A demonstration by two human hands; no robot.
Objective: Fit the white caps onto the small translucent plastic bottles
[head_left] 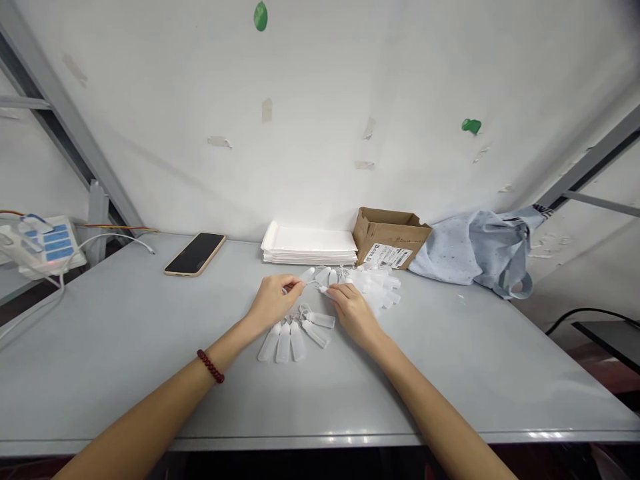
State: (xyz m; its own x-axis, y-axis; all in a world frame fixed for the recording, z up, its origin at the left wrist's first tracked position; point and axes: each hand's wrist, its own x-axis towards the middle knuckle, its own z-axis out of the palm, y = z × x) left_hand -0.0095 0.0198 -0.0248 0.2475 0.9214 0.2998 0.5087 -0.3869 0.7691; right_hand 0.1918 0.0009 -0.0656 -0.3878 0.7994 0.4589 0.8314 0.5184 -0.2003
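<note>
Several translucent white tags with thin white loops lie fanned out on the grey table, just below my hands. A larger pile of similar tags sits to the right, in front of the cardboard box. My left hand pinches a thin white loop between thumb and fingertips. My right hand has its fingers pressed together on a white tag at the left side of that pile. The loop stretches between the two hands.
White envelopes are stacked against the wall beside an open cardboard box. A light blue cloth bag lies at the right. A phone rests on the grey table; a power strip with cables stands far left.
</note>
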